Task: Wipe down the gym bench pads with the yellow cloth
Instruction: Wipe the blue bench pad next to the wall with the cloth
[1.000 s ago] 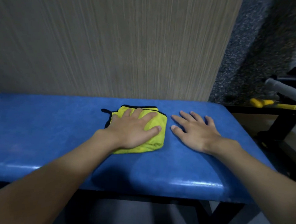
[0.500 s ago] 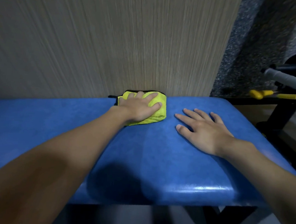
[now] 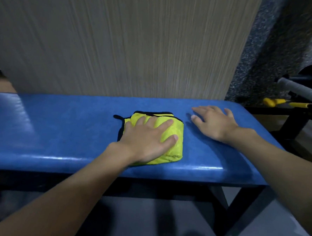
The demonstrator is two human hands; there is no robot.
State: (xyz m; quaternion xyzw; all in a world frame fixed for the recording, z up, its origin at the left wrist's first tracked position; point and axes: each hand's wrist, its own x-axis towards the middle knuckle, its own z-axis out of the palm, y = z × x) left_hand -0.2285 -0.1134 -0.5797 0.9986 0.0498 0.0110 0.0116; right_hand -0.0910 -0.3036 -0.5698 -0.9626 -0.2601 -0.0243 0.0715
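I see the blue bench pad [image 3: 59, 126] spanning the view. My left hand [image 3: 146, 141] presses flat, fingers straight and spread, on the folded yellow cloth [image 3: 177, 137] at the pad's centre. Just right of the cloth, my right hand [image 3: 213, 121] rests on the pad, fingers extended. A grey handle [image 3: 301, 89] sits far right.

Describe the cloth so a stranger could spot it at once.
Find the long blue bench pad. Near its middle, under the flat left hand, lies a folded cloth. Bright yellow with black edging, it is the only fabric on the pad.
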